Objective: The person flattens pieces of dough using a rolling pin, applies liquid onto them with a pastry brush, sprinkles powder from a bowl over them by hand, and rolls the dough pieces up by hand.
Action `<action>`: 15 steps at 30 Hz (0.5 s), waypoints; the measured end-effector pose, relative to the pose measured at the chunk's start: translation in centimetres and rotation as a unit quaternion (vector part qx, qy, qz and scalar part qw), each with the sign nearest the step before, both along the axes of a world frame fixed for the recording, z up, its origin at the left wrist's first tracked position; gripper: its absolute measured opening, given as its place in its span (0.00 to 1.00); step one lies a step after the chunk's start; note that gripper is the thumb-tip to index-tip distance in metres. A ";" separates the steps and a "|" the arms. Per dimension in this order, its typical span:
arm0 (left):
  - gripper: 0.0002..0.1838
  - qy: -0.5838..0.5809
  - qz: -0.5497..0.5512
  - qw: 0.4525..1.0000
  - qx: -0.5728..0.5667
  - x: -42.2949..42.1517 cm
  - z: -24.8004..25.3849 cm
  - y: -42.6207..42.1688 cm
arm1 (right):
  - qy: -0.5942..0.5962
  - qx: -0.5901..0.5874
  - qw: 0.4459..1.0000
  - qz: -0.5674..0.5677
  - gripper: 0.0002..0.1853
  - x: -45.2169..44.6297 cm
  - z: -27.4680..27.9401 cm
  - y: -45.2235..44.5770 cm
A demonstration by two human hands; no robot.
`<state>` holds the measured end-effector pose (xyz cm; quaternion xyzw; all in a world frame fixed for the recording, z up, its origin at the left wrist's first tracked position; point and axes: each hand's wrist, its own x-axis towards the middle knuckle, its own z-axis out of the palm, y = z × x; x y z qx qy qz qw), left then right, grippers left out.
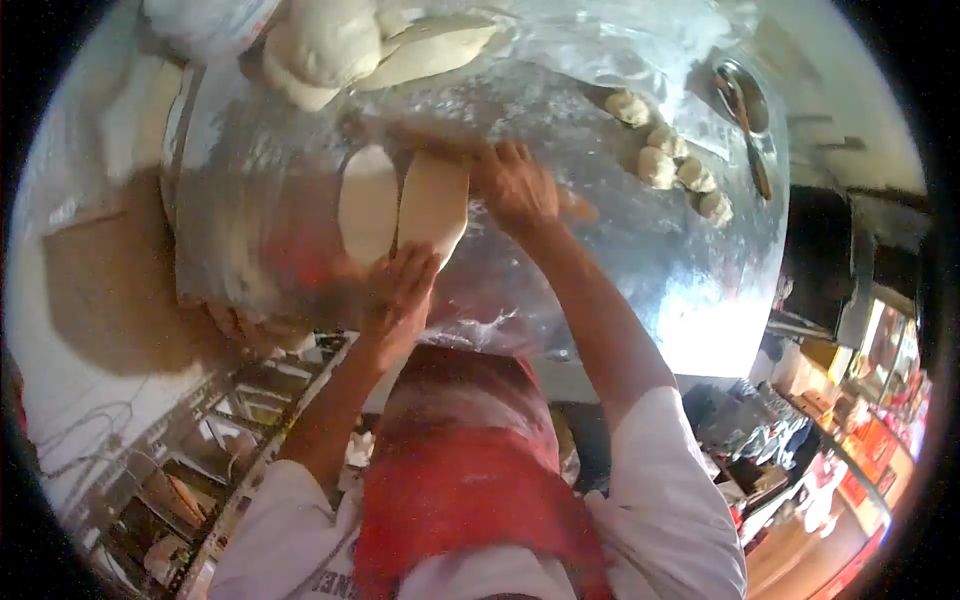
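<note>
Two long, flat sheets of pale dough lie side by side on a floured metal worktop (560,290). My left hand (403,290) is at the near end of the right dough sheet (432,195), its fingers closed over that end; the thumb is hidden. The left dough sheet (368,205) lies just beyond these fingers. My right hand (515,185) is closed over a wooden rolling pin (425,137), which slants across the far end of the right sheet. Motion blurs the pin, and its other end shows right of the wrist.
A large dough mass (335,45) sits at the back left beside a folded dough slab (430,52). Several dough balls (657,167) are at the right. Behind them stands a metal bowl (745,95) with a long-handled utensil (752,150). A metal rack (215,445) is below left.
</note>
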<state>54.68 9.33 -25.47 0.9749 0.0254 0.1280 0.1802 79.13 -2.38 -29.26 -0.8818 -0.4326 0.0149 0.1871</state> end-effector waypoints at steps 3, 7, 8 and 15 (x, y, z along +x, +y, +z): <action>0.24 0.109 -0.062 0.991 0.039 1.6 3.5 0.7 | 0.013 0.020 0.994 -0.109 0.19 -1.3 2.5 -12.0; 0.25 0.008 -0.131 0.990 -0.047 12.0 4.4 -3.5 | -0.117 -0.029 0.927 -0.354 0.25 -5.1 0.0 -29.0; 0.26 -0.030 -0.177 0.980 -0.082 16.0 4.0 -5.8 | -0.122 -0.041 0.920 -0.370 0.25 -5.3 0.4 -29.9; 0.23 -0.017 -0.332 0.943 -0.021 36.2 -6.3 -17.7 | 0.013 -0.053 0.893 -0.446 0.30 -4.0 -0.1 -31.7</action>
